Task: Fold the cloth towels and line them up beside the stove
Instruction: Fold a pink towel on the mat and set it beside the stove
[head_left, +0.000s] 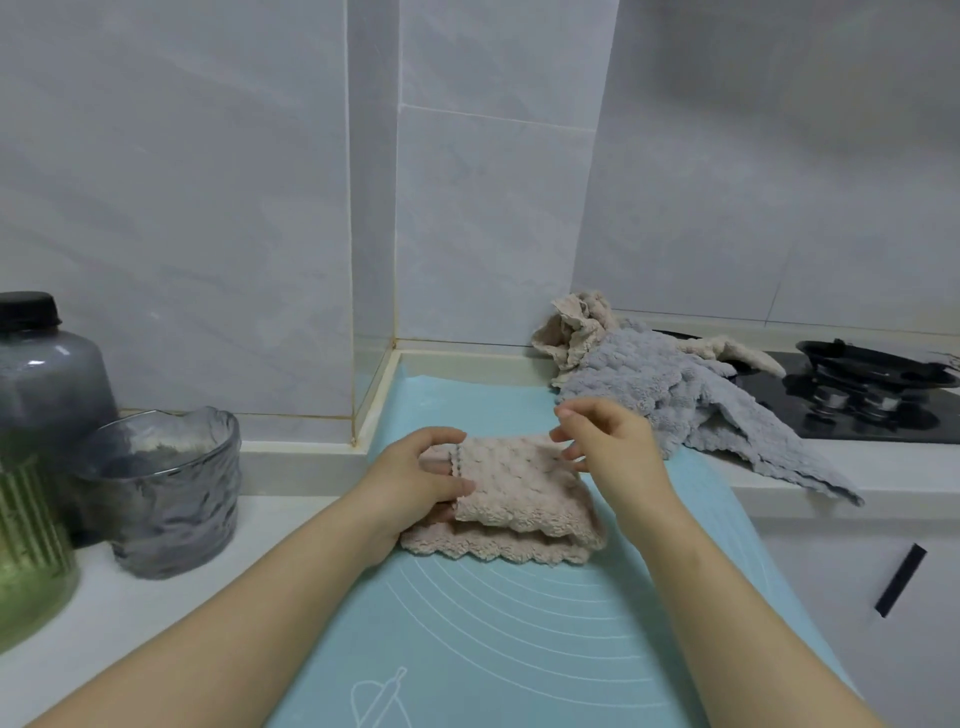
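Note:
A pink fluffy towel (519, 506) lies partly folded on the light blue mat (467, 623). My left hand (421, 480) grips its left edge, thumb on top and fingers tucked into the fold. My right hand (605, 439) hovers over the towel's right side with fingers loosely bent; I cannot tell whether it touches the cloth. Behind it, an unfolded grey-blue towel (675, 395) sprawls from the counter onto the stove's edge. A crumpled beige towel (576, 327) sits against the wall behind the grey-blue one.
A black gas stove (872, 400) with a burner stands at the right. At the left are a grey glass bowl (166, 488), a dark-lidded jar (47, 364) and a green ribbed container (26, 545). A tiled wall corner juts out behind the mat.

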